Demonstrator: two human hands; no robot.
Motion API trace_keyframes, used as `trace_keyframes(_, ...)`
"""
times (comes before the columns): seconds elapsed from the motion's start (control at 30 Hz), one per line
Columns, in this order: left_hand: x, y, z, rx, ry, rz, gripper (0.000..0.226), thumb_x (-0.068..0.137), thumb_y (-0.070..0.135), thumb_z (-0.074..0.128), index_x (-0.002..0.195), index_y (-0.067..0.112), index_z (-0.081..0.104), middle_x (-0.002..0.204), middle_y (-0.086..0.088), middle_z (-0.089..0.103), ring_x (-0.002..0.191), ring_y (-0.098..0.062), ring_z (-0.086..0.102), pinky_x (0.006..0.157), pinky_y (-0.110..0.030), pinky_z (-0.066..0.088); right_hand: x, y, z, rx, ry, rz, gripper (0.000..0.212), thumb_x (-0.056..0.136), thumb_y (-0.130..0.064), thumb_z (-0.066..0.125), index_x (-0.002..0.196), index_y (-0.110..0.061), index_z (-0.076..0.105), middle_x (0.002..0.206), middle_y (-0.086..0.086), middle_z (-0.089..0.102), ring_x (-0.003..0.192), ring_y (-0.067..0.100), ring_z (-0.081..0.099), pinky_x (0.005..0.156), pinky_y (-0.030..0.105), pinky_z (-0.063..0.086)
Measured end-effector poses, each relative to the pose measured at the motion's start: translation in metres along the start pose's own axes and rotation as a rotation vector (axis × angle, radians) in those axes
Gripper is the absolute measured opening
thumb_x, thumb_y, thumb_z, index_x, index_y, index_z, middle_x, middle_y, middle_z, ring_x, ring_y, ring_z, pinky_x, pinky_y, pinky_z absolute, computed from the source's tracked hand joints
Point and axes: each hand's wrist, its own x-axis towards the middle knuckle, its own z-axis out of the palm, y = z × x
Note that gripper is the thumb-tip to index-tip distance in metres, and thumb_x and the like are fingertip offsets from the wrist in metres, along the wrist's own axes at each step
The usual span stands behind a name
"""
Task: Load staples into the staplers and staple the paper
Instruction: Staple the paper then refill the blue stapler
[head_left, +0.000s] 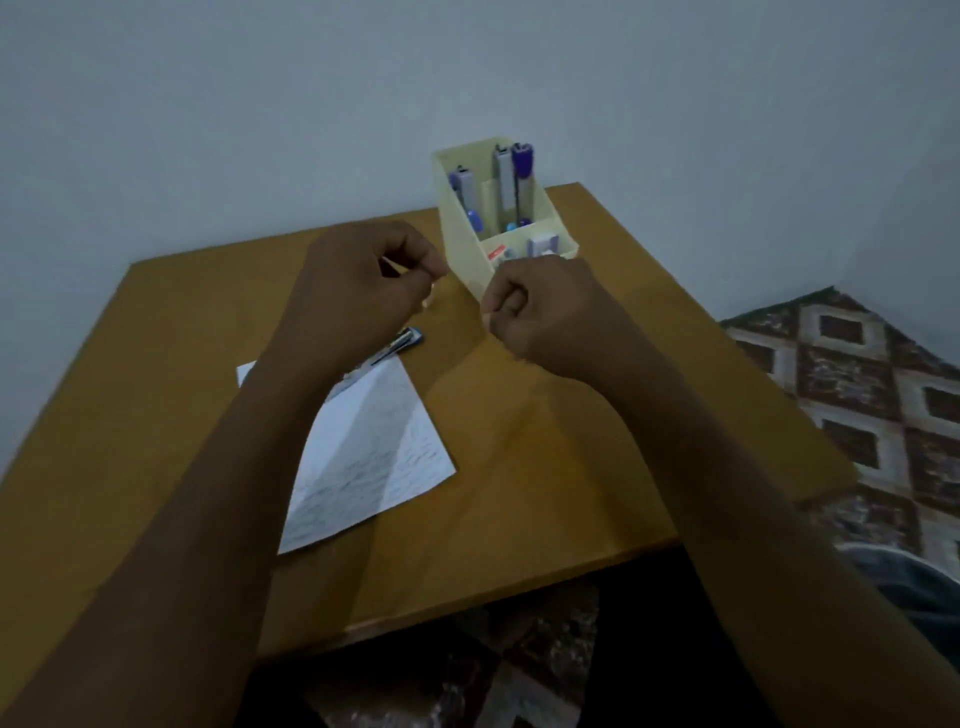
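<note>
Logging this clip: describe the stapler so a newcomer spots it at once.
On the table, find the paper left of centre. The stapler lies at its far corner, partly behind the left wrist. Unlike the pens upright in the organizer, it lies flat, dark with a blue end.

Single head view, wide-angle: faces forward and down onto the surface, near; my left hand, my right hand mid-frame, wall above.

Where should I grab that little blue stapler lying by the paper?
Probably pinch the stapler across its long sides near the exposed blue end, coming from the right. It lies flat on the table, and the left forearm covers its other end.
</note>
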Motion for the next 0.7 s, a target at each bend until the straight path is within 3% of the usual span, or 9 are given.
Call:
trace_keyframes(0.1, 0.000, -0.035, -0.021, 0.025, 0.028, -0.085, 0.018, 0.083, 0.008, 0.063, 0.079, 0.025, 0.069, 0.075, 0.012, 0.066, 0.067, -0.017, 0.064, 0.068, -0.036, 0.056, 0.024, -0.009, 0.029, -0.011, -0.074, -0.044, 0.011, 0.083, -0.010, 0.058, 0.083, -0.008, 0.069, 0.085, 0.004, 0.070, 0.073, 0.007, 0.054, 0.057, 0.008, 0.037)
trace_keyframes(0.23, -0.002, -0.076, -0.040, 0.055, 0.058, -0.185, 0.012, 0.085, 0.009, 0.064, 0.086, 0.018, 0.072, 0.077, 0.011, 0.065, 0.071, -0.013, 0.061, 0.071, -0.035, 0.055, 0.053, -0.014, 0.059, -0.019, -0.117, -0.064, 0.013, 0.086, -0.011, 0.055, 0.092, -0.012, 0.066, 0.094, 0.003, 0.067, 0.084, 0.013, 0.057, 0.065, 0.015, 0.042)
trace_keyframes(0.3, -0.001, -0.089, -0.044, 0.059, 0.053, -0.213, 0.012, 0.085, 0.010, 0.064, 0.088, 0.018, 0.072, 0.080, 0.008, 0.066, 0.069, -0.009, 0.060, 0.068, -0.030, 0.053, 0.065, -0.014, 0.069, -0.037, -0.143, -0.068, 0.014, 0.085, -0.011, 0.059, 0.097, -0.014, 0.063, 0.101, 0.005, 0.064, 0.091, 0.019, 0.058, 0.074, 0.026, 0.045)
trace_keyframes(0.5, 0.012, -0.120, -0.049, 0.055, 0.023, -0.223, 0.014, 0.086, 0.010, 0.063, 0.086, 0.021, 0.070, 0.082, 0.009, 0.067, 0.055, 0.008, 0.055, 0.057, -0.018, 0.043, 0.105, -0.003, 0.097, -0.218, -0.182, -0.066, 0.032, 0.084, -0.024, 0.062, 0.114, -0.016, 0.055, 0.112, 0.008, 0.056, 0.101, 0.024, 0.051, 0.077, 0.027, 0.036)
trace_keyframes(0.6, 0.018, -0.130, -0.045, 0.062, -0.004, -0.223, 0.015, 0.086, 0.009, 0.062, 0.086, 0.022, 0.069, 0.079, 0.014, 0.064, 0.057, 0.009, 0.055, 0.052, -0.010, 0.041, 0.116, 0.006, 0.108, -0.324, -0.232, -0.028, 0.030, 0.085, -0.031, 0.059, 0.109, -0.013, 0.055, 0.108, 0.010, 0.056, 0.096, 0.025, 0.051, 0.076, 0.032, 0.040)
trace_keyframes(0.7, 0.020, -0.134, -0.040, 0.064, -0.025, -0.217, 0.016, 0.087, 0.008, 0.062, 0.086, 0.023, 0.068, 0.082, 0.013, 0.064, 0.068, 0.003, 0.058, 0.052, -0.003, 0.040, 0.119, 0.012, 0.119, -0.347, -0.219, -0.039, 0.023, 0.083, -0.026, 0.059, 0.101, -0.011, 0.057, 0.104, 0.011, 0.056, 0.093, 0.025, 0.051, 0.075, 0.033, 0.041)
